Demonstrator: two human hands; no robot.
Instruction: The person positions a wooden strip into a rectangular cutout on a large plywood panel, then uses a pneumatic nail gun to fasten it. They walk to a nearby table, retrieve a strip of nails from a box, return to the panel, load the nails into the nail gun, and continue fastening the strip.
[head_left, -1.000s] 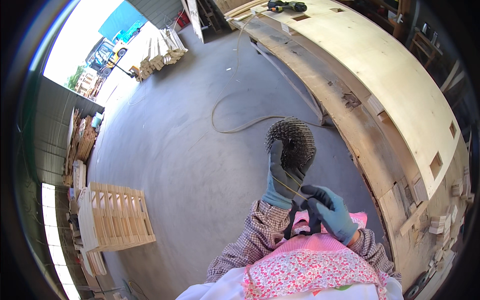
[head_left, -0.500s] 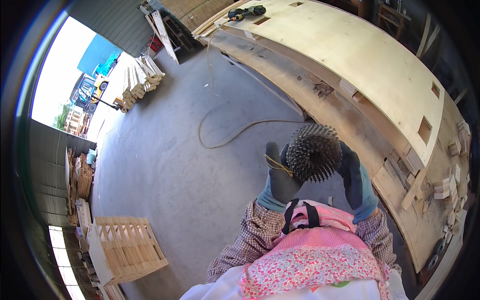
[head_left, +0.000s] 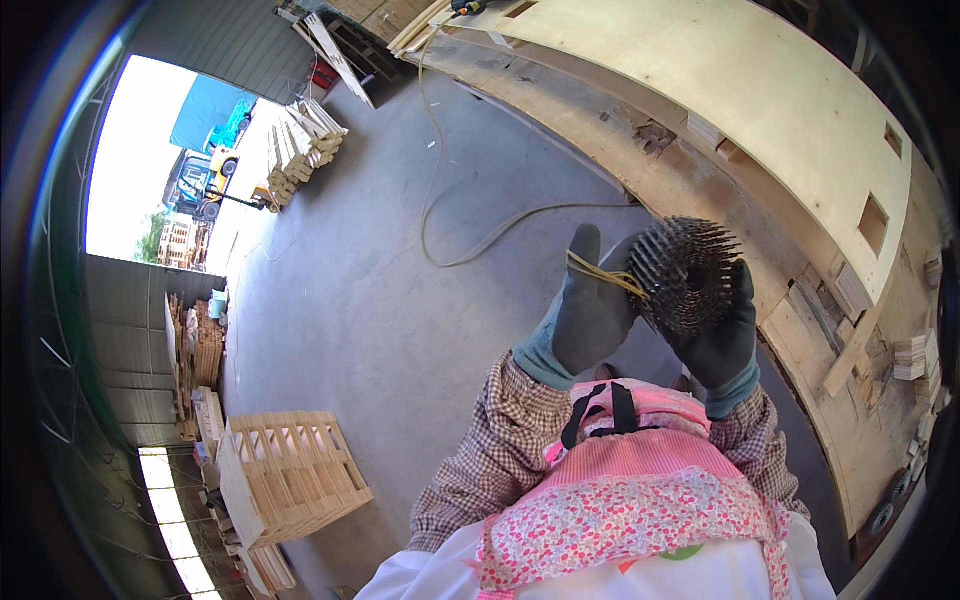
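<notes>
A dark, round coil of nails (head_left: 688, 275) is held up in front of my chest, its points bristling outward around a hollow centre. My left hand (head_left: 597, 312), in a black-palmed blue glove, grips the coil's left side, its thumb raised and the other fingers partly hidden behind the nails. Thin yellow ties (head_left: 608, 274) stretch from the coil's edge across that hand by the thumb. My right hand (head_left: 722, 342), gloved alike, is curled around the lower right side of the coil.
A long wooden workbench (head_left: 570, 120) with a pale plywood sheet (head_left: 740, 90) runs along the right. Wood blocks (head_left: 908, 357) lie at its near end. A hose (head_left: 480, 250) loops over the floor. Slatted wooden pallets (head_left: 295, 470) stand at left; lumber (head_left: 305, 145) is stacked near the doorway.
The coil has tilted and shifted right and slightly up, with its hollow centre now facing more to the right. My right hand has come further under it. The whole view has shifted a little.
</notes>
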